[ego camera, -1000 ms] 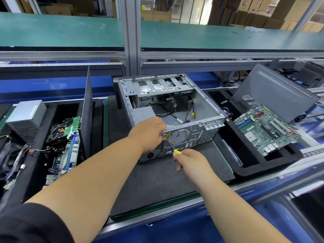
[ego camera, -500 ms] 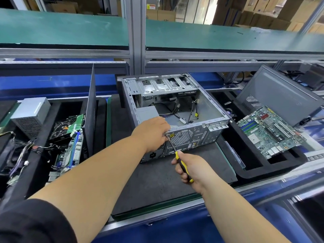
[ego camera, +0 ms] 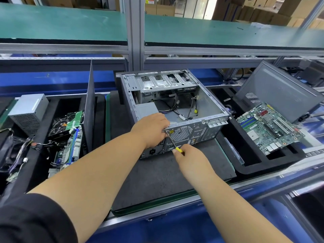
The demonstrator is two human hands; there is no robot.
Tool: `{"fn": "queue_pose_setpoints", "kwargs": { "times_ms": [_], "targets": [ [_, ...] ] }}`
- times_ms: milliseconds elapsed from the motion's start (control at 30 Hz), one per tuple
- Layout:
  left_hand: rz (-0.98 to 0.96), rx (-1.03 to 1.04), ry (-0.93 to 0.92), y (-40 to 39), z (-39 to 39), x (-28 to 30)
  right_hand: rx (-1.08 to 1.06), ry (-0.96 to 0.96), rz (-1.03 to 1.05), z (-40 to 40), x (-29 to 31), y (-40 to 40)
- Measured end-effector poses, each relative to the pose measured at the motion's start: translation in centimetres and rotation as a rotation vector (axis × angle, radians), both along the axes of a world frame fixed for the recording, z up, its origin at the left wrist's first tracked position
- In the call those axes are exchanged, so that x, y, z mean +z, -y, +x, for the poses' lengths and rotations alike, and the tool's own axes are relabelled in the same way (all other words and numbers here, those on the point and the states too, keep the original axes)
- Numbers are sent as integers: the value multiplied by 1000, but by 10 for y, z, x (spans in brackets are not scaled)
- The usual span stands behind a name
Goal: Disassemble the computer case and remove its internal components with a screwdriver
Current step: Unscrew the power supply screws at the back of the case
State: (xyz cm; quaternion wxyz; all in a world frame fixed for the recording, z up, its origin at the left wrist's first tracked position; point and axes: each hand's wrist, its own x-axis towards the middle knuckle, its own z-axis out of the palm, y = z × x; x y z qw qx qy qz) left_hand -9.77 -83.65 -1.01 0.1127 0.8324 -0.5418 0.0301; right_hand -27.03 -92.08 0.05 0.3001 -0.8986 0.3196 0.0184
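Green-topped shelf on aluminium posts; cardboard boxes stacked behind.

Silver-grey computer case with a perforated fan grille; the screwdriver has a yellow-and-black handle. Green motherboard — blue and red slots — lies right; the mat is dark grey.

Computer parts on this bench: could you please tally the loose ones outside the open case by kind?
Green motherboards: 2, one leaning in the right black foam tray, one standing on edge in the left tray
Grey metal power supply boxes: 1
Dark grey case side panels: 2, one at right, one upright at left
Total: 5
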Motion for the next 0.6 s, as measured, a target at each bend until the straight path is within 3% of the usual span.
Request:
{"fn": "queue_pose_setpoints", "kwargs": {
  "times_ms": [133, 200, 300, 600],
  "targets": [
    [-5, 1, 4, 0, 1, -1, -326, 88, 1178, -2, 3, 10],
    [-1, -2, -1, 0, 1, -1, -365, 76, 1490, -5, 5, 15],
    [-6, -4, -5, -1, 1, -1, -344, 81, 1533, -7, 3, 18],
    [3, -7, -5, 0, 2, -1, -367, 198, 1306, -6, -4, 8]
  ]
}}
